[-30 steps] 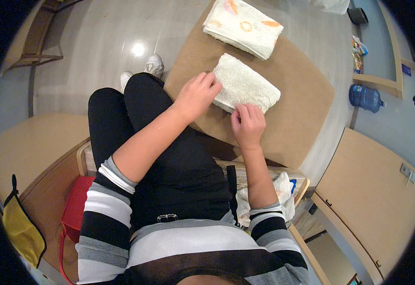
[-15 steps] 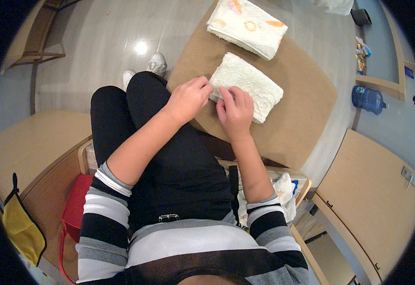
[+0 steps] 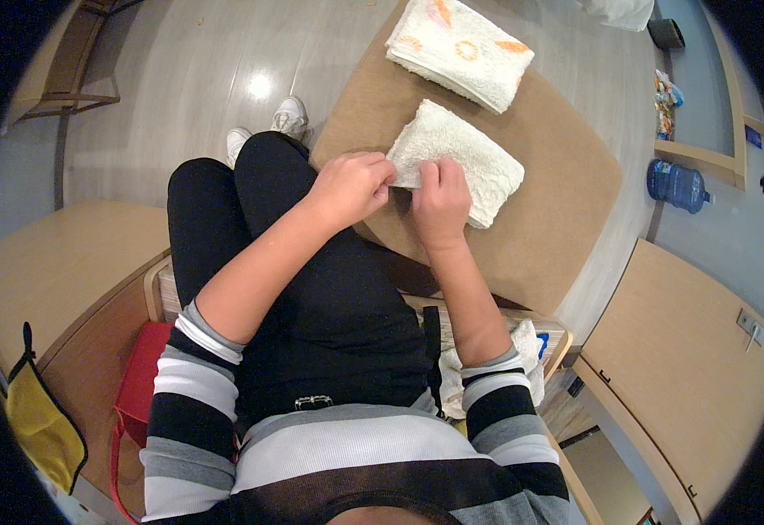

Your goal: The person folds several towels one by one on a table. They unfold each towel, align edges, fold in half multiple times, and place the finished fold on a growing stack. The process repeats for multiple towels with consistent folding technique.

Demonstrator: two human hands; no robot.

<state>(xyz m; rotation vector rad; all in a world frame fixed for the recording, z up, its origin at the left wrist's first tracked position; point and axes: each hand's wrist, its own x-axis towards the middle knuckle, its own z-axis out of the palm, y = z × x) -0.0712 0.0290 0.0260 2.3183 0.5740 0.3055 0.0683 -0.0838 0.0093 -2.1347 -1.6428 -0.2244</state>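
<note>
A folded cream-white towel (image 3: 465, 157) lies on the brown padded seat (image 3: 565, 197) in front of me. My left hand (image 3: 351, 188) pinches its near left corner, with the fingers closed. Beside it, my right hand (image 3: 441, 199) grips the near edge, fingers curled down over the cloth; the thumb is mostly hidden. Farther back on the same surface rests a second folded towel (image 3: 460, 54), white with orange and pink patterns, and neither hand touches it.
White crumpled cloth (image 3: 522, 359) lies below my right forearm. A red bag (image 3: 146, 372) sits at the left by a wooden cabinet (image 3: 76, 271). To the right are a blue water jug (image 3: 677, 184) and a light wooden door panel (image 3: 688, 341).
My right fingers have closed down on the towel's near edge, where they were more raised before. My left hand has shifted slightly and the towel's near edge is drawn straighter.
</note>
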